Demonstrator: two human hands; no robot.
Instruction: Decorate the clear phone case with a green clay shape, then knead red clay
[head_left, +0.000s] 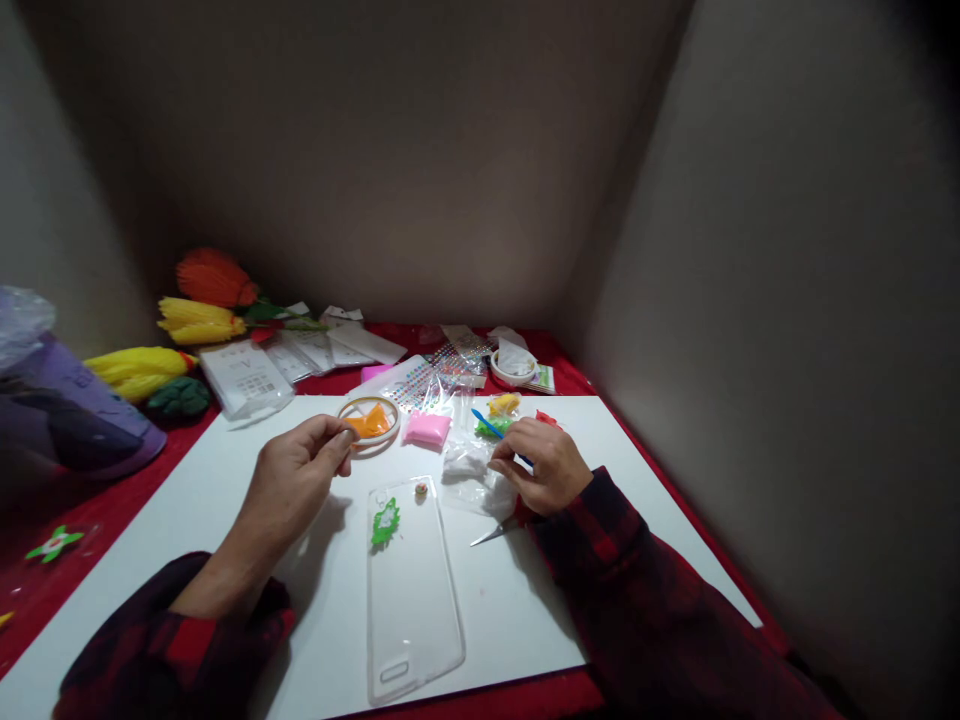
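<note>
A clear phone case [416, 610] lies on the white board, with a green leaf-like piece [385, 522] and a small round bead-like piece [421, 490] near its top. My right hand [544, 462] grips a thin blue modelling tool [486, 422], its tip pointing up and left. My left hand [300, 475] is closed in a pinch beside a tape roll [396, 425]; whatever sits between the fingertips is too small to make out. Orange clay [367, 422] shows within the roll's ring. Pink clay [427, 429] and a white clay packet [465, 458] lie between my hands.
Pointed scissors or tweezers [491, 535] lie partly under my right wrist. Behind are sheets of stick-on gems [416, 380], another tape roll [514, 365] and packaged boxes [247, 380]. Paper flowers [199, 320] and a purple wrapped container [67, 400] stand at left; walls rise behind and right.
</note>
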